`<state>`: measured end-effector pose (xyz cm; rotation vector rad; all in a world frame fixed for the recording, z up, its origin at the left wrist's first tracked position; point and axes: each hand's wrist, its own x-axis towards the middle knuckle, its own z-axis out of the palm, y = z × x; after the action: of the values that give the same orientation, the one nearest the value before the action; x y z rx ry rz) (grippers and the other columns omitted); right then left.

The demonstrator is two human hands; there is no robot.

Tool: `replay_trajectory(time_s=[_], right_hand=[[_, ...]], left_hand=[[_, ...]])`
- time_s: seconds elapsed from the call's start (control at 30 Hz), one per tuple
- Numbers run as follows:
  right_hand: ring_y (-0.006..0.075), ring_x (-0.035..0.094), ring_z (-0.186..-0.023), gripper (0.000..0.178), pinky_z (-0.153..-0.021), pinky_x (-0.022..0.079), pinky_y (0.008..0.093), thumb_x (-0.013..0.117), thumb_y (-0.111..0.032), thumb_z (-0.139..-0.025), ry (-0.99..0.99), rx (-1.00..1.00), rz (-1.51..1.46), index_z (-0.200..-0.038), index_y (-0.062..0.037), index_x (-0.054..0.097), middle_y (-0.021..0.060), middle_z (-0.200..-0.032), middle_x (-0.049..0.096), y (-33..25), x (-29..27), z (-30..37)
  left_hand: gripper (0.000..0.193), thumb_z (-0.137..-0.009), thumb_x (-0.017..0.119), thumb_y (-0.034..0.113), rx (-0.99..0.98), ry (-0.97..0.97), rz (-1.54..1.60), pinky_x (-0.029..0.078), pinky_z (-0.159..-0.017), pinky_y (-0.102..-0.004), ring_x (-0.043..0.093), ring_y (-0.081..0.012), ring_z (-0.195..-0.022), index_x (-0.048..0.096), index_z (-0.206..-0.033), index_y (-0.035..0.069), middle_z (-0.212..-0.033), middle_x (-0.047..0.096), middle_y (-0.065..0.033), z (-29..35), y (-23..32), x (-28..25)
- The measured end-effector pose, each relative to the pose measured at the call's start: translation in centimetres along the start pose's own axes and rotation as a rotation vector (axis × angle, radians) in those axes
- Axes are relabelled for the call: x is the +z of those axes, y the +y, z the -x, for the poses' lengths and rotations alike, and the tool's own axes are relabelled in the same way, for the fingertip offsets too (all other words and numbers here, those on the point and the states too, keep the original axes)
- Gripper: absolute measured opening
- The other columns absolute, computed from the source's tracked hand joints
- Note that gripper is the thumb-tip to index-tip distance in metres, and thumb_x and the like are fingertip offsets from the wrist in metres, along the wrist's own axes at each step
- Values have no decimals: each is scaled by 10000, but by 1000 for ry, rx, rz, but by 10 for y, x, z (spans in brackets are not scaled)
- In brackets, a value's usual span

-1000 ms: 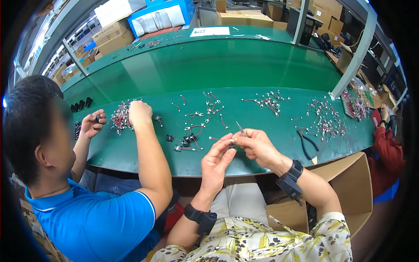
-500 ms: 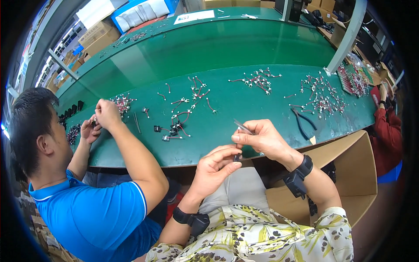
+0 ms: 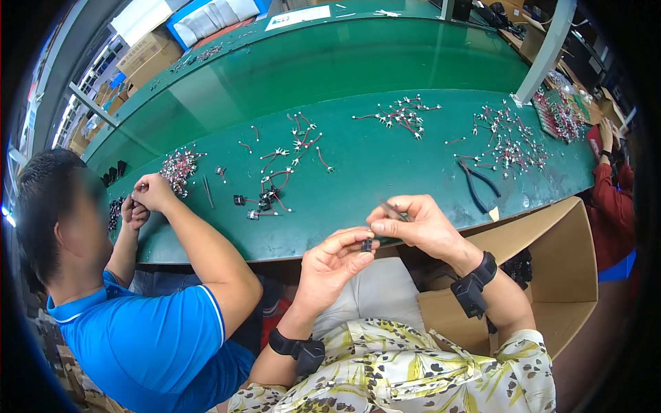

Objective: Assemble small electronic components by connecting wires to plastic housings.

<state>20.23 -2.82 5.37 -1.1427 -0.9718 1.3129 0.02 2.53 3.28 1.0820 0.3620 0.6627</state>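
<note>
Your left hand (image 3: pixel 332 267) pinches a black housing (image 3: pixel 367 245), likely light, stiff; hold its sides. Your right hand (image 3: pixel 423 226) clasps tweezers (image 3: pixel 391 209).

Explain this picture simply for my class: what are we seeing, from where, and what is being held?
There is no machine, just a person's two bare hands. The view comes from a fisheye camera worn on that person's head, looking down, so straight edges bend. The left hand holds a small black part; the right hand, close beside it, holds a thin tool, too blurred to name. On the green bench lie short wires with white ends, black parts with wires attached, and pliers. A co-worker in blue is at the left.
</note>
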Motion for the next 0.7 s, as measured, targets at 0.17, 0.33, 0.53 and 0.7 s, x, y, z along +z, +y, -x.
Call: replay_trajectory(time_s=[0.17, 0.33, 0.53, 0.7], right_hand=[[83, 582, -832, 115, -748, 490, 257, 692, -102, -914, -53, -114, 318, -966, -1, 708, 14, -894, 644, -2, -7, 1], [79, 573, -842, 101, -755, 472, 252, 691, -100, -915, 39, -75, 147, -951, -8, 709, 10, -887, 637, 6, -4, 2], [78, 582, -831, 113, -760, 478, 256, 696, -115, -914, 38, -40, 21, -949, -8, 715, 11, -876, 658, 0, 2, 4], [82, 638, -797, 141, -745, 510, 244, 697, -143, -917, -14, 6, 82, -939, -4, 709, 36, -831, 710, 2, -6, 3]], left_hand=[[321, -909, 637, -30, -75, 10, -12, 519, -972, -324, 622, -195, -1117, 605, -1228, -13, -1251, 598, -109, 2, 2, 0], [318, -901, 645, -38, -76, 50, 99, 520, -967, -316, 624, -196, -1115, 606, -1217, -23, -1236, 597, -105, 3, 0, -4], [293, -893, 650, -51, 2, 56, -18, 515, -964, -301, 617, -191, -1100, 621, -1184, -38, -1187, 585, -99, -3, -5, -1], [292, -893, 647, -45, 23, 44, -67, 521, -955, -318, 622, -204, -1089, 625, -1184, -34, -1177, 597, -110, -5, -8, -2]])
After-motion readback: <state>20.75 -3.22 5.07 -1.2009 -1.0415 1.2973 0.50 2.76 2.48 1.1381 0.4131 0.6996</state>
